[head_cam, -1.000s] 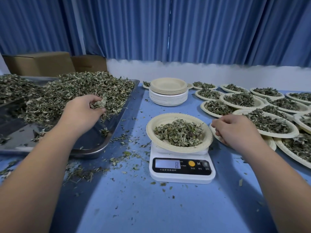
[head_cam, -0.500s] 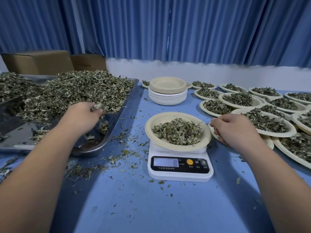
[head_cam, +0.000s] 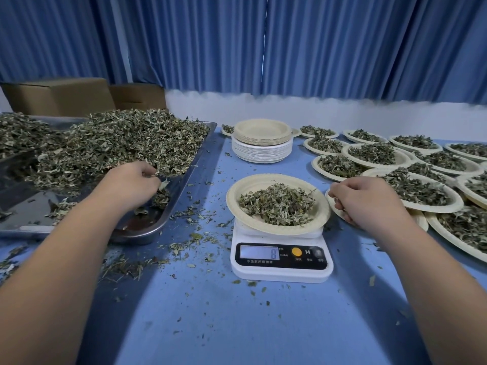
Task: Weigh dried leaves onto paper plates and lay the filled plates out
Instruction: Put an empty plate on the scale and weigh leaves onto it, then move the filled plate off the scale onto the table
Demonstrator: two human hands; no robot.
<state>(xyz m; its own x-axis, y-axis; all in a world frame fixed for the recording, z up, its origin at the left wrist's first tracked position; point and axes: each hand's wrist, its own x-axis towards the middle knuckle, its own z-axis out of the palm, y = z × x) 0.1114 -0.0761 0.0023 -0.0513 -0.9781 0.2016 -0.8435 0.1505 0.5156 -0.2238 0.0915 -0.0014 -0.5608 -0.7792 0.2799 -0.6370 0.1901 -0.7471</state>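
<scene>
Partly hides left hand (head_cam: 129, 188) fingertips, curled and pinching dried leaves (head_cam: 118, 143) heaped just beyond on tray (head_cam: 26, 206). Curls right hand (head_cam: 366, 204) over half-hidden plate (head_cam: 330, 206); cannot tell any grip. Reads 8 on scale (head_cam: 282, 262), loaded plate (head_cam: 232, 204) just left of that hand.

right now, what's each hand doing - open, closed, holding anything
left hand: fingers curled, pinching dried leaves at the pile's edge.
right hand: fingers curled beside the scale; whether it holds anything cannot be told.
</scene>
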